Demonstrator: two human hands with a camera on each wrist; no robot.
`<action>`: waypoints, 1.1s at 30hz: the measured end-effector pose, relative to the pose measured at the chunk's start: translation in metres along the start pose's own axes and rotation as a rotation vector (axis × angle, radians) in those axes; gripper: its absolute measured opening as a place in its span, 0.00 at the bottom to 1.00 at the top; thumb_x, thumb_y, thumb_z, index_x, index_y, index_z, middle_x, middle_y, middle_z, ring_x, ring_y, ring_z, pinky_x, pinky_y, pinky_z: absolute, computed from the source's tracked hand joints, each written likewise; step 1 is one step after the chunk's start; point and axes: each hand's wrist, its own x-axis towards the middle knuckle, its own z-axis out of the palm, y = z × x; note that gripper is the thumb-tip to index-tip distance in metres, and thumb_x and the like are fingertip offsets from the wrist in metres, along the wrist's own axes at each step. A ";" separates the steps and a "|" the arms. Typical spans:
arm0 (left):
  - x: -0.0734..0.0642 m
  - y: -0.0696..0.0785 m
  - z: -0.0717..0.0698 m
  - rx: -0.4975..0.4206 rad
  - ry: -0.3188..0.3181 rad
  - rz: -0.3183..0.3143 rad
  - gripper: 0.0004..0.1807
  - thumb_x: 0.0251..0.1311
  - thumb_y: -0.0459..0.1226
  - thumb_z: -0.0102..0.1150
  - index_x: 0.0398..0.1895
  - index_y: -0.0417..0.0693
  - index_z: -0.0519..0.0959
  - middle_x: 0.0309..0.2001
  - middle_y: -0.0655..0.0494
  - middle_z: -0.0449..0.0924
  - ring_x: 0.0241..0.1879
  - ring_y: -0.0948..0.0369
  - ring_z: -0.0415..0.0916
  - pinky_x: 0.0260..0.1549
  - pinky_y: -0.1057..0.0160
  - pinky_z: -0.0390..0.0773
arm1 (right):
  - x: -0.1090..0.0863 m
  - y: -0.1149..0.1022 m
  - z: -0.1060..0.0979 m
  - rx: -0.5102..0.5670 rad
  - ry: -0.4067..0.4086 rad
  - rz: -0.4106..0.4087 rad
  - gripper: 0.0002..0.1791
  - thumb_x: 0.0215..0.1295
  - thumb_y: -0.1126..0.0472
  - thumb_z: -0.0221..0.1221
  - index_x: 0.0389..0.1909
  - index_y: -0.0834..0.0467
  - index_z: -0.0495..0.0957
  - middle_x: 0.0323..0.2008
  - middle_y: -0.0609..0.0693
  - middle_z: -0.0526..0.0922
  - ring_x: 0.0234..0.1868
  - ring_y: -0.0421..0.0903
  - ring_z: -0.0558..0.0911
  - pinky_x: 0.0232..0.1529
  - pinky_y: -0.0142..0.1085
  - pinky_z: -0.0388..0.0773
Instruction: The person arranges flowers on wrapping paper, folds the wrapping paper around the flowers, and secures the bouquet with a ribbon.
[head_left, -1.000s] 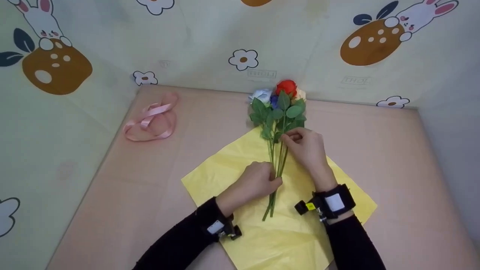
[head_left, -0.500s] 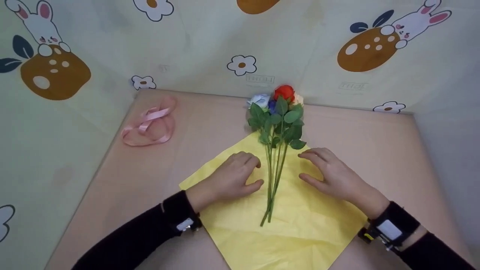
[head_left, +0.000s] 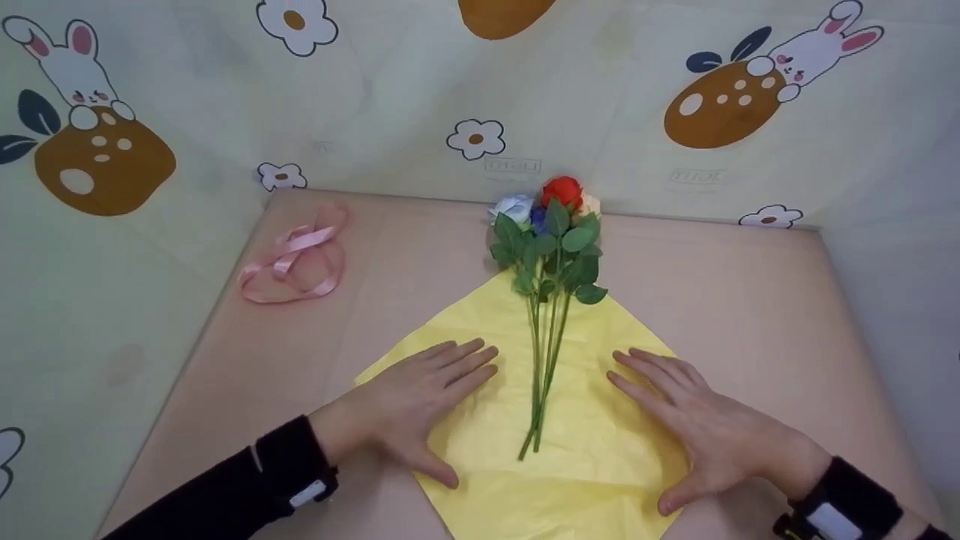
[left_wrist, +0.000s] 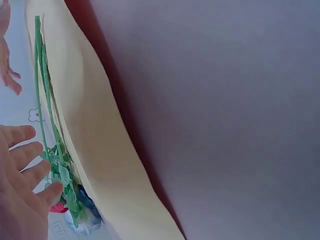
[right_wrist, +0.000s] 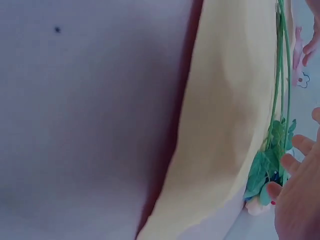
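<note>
A bunch of artificial roses, with red, pale blue, dark blue and peach heads, lies on a yellow sheet of wrapping paper. Its heads reach past the paper's far corner, and the green stems point toward the person. My left hand is spread over the paper's left side, apart from the stems. On the other side, my right hand spreads its fingers over the paper's right edge. Neither hand holds anything. Both wrist views show the paper's edge lifted slightly off the table, with the stems beyond it.
A loosely looped pink ribbon lies at the table's far left. Behind the pinkish table rises a wall covered with printed rabbits and flowers, which also continues along the left side.
Both hands have let go of the stems, moved apart to either side and come nearer the person, with fingers spreading. The roses stay lying on the paper; the view has shifted slightly.
</note>
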 end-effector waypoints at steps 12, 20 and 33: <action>-0.019 0.010 0.009 0.014 -0.101 0.061 0.84 0.43 0.86 0.63 0.91 0.43 0.43 0.90 0.45 0.39 0.88 0.47 0.38 0.83 0.42 0.52 | -0.021 -0.026 0.020 -0.044 -0.018 -0.033 0.77 0.47 0.14 0.69 0.87 0.59 0.56 0.86 0.63 0.53 0.84 0.67 0.55 0.81 0.41 0.30; -0.018 0.009 0.020 0.042 -0.129 0.088 0.86 0.40 0.85 0.67 0.90 0.39 0.43 0.90 0.43 0.41 0.88 0.50 0.41 0.83 0.45 0.53 | -0.025 -0.025 0.025 -0.003 -0.050 -0.021 0.76 0.50 0.15 0.69 0.88 0.59 0.54 0.86 0.66 0.51 0.85 0.66 0.53 0.82 0.38 0.28; -0.020 0.004 0.019 -0.037 -0.136 0.102 0.71 0.58 0.80 0.59 0.88 0.39 0.52 0.89 0.43 0.48 0.87 0.48 0.46 0.81 0.42 0.57 | -0.029 -0.021 0.030 -0.055 -0.028 -0.040 0.72 0.48 0.14 0.68 0.87 0.53 0.60 0.86 0.65 0.54 0.84 0.66 0.56 0.81 0.42 0.28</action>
